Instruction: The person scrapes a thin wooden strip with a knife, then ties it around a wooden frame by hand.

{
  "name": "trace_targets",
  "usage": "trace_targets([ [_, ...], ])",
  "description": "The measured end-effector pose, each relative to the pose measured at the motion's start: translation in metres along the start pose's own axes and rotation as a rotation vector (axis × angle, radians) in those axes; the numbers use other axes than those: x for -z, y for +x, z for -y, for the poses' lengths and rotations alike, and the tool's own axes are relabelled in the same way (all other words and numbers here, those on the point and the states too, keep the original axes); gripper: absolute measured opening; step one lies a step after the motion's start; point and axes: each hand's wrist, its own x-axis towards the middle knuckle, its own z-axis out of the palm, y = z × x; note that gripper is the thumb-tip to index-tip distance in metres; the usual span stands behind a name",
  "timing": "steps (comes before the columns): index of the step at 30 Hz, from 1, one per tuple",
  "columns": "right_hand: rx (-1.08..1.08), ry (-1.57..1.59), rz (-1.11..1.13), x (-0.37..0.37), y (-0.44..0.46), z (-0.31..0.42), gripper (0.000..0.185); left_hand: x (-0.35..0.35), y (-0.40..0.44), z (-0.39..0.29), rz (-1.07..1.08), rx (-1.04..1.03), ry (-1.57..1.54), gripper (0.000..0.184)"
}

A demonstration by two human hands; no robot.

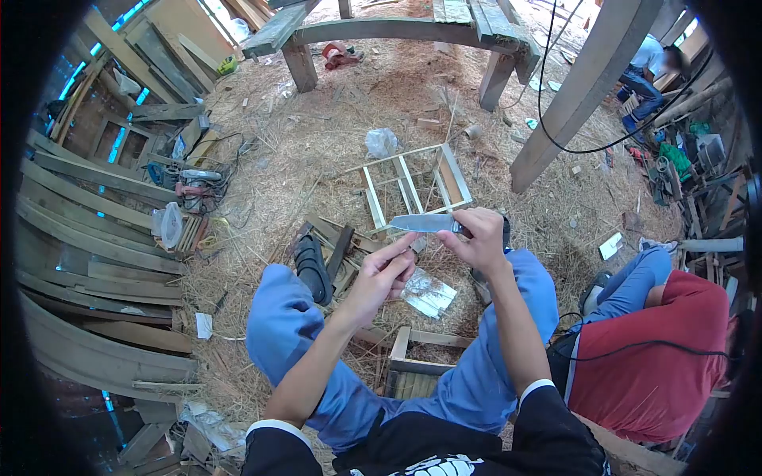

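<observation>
My right hand (481, 238) is closed around the handle of a knife (425, 223). Its broad grey blade points left, roughly level, in front of my knees. Just below the blade's tip is my left hand (381, 274), its index finger stretched toward the blade and the other fingers curled in with the thumb. Whether the left fingers hold something small, I cannot make out. On the floor beyond the knife lies a small slatted wooden frame (407, 184). A crumpled white sheet (429, 294) lies on the floor below my hands.
Wood shavings cover the floor. Between my legs stands another small wooden frame (421, 366). A person in a red shirt (651, 357) sits close on my right; another person (644, 75) is farther back. A post (587, 95), a workbench (389, 30) and stacked boards (103, 262) stand around.
</observation>
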Motion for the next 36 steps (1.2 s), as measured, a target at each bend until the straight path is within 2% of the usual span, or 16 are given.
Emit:
trace_targets([
  [8,0.059,0.046,0.100,-0.016,-0.007,0.010,0.037,0.013,0.011,0.016,-0.007,-0.115,0.065,0.037],
  [17,0.140,0.080,0.098,-0.026,-0.006,0.015,0.041,0.001,0.008,0.006,-0.118,-0.134,0.072,0.038],
  [32,0.135,0.101,0.080,-0.017,-0.002,0.014,0.040,0.006,0.008,0.002,0.011,-0.059,0.003,0.046],
  [36,0.119,0.093,0.068,-0.015,-0.003,0.012,0.040,0.003,0.008,0.004,-0.039,-0.093,0.071,0.045],
])
